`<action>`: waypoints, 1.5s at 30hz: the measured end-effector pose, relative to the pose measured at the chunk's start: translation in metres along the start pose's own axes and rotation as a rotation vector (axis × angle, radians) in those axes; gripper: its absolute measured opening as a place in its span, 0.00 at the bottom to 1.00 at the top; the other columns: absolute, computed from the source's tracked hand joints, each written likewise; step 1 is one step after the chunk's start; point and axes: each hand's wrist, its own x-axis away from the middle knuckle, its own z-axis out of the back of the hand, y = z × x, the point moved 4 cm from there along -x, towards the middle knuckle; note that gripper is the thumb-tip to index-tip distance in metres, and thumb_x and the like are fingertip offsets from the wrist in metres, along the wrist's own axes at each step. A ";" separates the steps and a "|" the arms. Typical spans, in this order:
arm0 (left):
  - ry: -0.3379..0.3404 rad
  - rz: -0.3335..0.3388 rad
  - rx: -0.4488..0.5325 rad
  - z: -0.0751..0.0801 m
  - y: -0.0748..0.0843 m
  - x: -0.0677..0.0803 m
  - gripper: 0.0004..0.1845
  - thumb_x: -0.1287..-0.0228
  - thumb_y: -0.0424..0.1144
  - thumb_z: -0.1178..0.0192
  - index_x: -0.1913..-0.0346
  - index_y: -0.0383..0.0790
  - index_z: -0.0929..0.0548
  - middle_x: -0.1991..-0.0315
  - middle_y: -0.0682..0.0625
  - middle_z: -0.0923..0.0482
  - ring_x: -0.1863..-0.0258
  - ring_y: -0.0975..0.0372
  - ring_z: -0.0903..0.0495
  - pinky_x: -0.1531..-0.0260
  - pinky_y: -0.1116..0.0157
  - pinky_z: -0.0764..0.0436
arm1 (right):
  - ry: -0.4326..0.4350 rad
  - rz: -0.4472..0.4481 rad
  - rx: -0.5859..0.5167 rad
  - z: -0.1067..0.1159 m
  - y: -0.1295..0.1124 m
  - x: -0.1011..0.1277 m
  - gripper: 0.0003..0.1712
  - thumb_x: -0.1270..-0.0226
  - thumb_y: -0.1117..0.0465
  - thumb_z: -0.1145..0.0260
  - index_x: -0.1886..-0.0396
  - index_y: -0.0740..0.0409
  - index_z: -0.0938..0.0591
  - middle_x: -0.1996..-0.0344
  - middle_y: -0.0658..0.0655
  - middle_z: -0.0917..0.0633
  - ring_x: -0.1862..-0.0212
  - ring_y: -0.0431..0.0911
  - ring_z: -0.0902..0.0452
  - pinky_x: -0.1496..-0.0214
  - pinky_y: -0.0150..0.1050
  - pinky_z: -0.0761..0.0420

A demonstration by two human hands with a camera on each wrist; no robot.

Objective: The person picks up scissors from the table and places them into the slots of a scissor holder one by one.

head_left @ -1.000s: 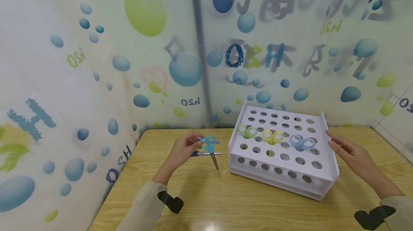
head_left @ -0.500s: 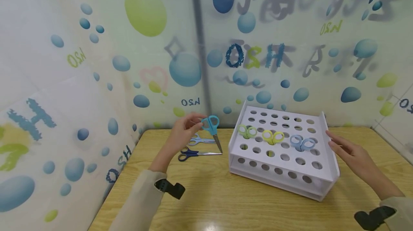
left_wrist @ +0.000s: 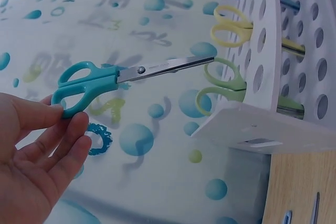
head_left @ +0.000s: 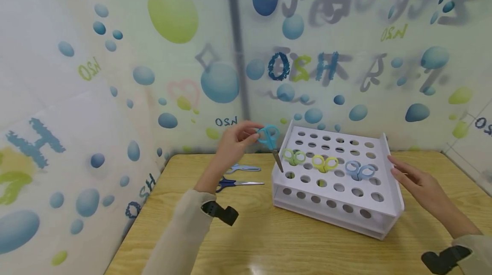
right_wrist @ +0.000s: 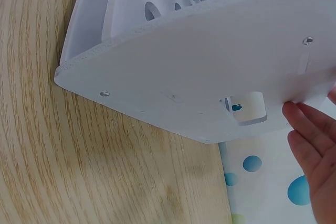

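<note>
The left hand (head_left: 234, 140) pinches the teal scissors (head_left: 269, 138) by their handles, blades pointing down over the white rack's (head_left: 380, 213) left edge. The right hand (head_left: 417, 183), fingers straight, rests against the rack's right side wall.

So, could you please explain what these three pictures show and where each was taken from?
There is no machine here: a person works with bare hands and wears three cameras. The wide picture comes from a camera on the head, looking down at a wooden table. The other two come from cameras on the wrists. The left hand pinches teal scissors by the handle, blades pointing down at the near left corner of a white rack full of holes. The left wrist view shows the same scissors close up. The right hand rests with straight fingers against the rack's right side. Green, yellow and pale blue scissors already stand in holes. Two more pairs lie on the table.
</note>
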 end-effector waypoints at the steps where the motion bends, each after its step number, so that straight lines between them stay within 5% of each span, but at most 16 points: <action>1: -0.002 0.003 0.006 -0.003 -0.001 0.000 0.12 0.36 0.33 0.44 0.51 0.39 0.20 0.67 0.45 0.23 0.74 0.57 0.25 0.77 0.65 0.27 | 0.002 -0.001 0.007 0.000 0.000 0.000 0.31 0.28 0.51 0.51 0.30 0.59 0.43 0.38 0.76 0.40 0.46 0.72 0.38 0.62 0.23 0.29; 5: -0.006 0.023 0.013 -0.014 -0.002 -0.002 0.12 0.36 0.32 0.44 0.51 0.41 0.19 0.68 0.45 0.23 0.75 0.58 0.25 0.78 0.64 0.28 | -0.002 0.000 0.005 -0.001 0.000 0.000 0.31 0.28 0.51 0.51 0.30 0.58 0.44 0.38 0.76 0.40 0.46 0.73 0.39 0.59 0.30 0.25; 11: -0.003 0.047 -0.042 -0.028 -0.008 -0.001 0.12 0.37 0.30 0.44 0.52 0.42 0.19 0.70 0.48 0.24 0.77 0.61 0.26 0.79 0.66 0.27 | 0.008 0.001 0.004 0.001 -0.001 0.000 0.31 0.28 0.51 0.51 0.30 0.55 0.43 0.38 0.75 0.39 0.46 0.72 0.38 0.66 0.16 0.36; 23: -0.026 0.031 -0.092 -0.046 -0.025 0.003 0.12 0.38 0.28 0.43 0.53 0.38 0.19 0.66 0.46 0.21 0.70 0.54 0.22 0.73 0.68 0.24 | 0.003 0.009 0.003 0.001 -0.001 0.001 0.31 0.28 0.50 0.51 0.30 0.56 0.44 0.38 0.75 0.40 0.45 0.73 0.39 0.67 0.15 0.37; 28: -0.038 0.051 -0.090 -0.050 -0.033 0.007 0.11 0.38 0.28 0.43 0.53 0.38 0.19 0.63 0.47 0.20 0.66 0.59 0.21 0.67 0.67 0.22 | 0.000 0.003 0.003 0.000 -0.001 0.001 0.31 0.28 0.50 0.52 0.30 0.56 0.44 0.37 0.75 0.41 0.44 0.72 0.40 0.67 0.16 0.36; 33: -0.052 0.061 -0.100 -0.055 -0.038 0.008 0.11 0.39 0.28 0.42 0.54 0.39 0.18 0.62 0.45 0.19 0.64 0.60 0.20 0.66 0.67 0.22 | 0.001 0.001 -0.003 -0.001 -0.001 0.000 0.31 0.27 0.51 0.52 0.30 0.57 0.44 0.37 0.75 0.41 0.43 0.72 0.41 0.55 0.37 0.24; 39: -0.064 0.048 -0.122 -0.061 -0.043 0.008 0.10 0.41 0.27 0.41 0.56 0.38 0.17 0.67 0.47 0.19 0.68 0.62 0.21 0.68 0.70 0.23 | -0.004 -0.007 -0.008 -0.002 0.000 0.000 0.31 0.27 0.52 0.52 0.31 0.61 0.45 0.37 0.76 0.42 0.44 0.73 0.41 0.53 0.60 0.30; 45: -0.110 0.051 -0.125 -0.067 -0.044 0.010 0.11 0.41 0.27 0.41 0.56 0.38 0.17 0.64 0.47 0.18 0.69 0.64 0.22 0.69 0.72 0.24 | -0.010 -0.016 -0.014 -0.002 -0.001 0.000 0.31 0.27 0.51 0.53 0.30 0.61 0.45 0.37 0.77 0.42 0.44 0.74 0.41 0.53 0.64 0.32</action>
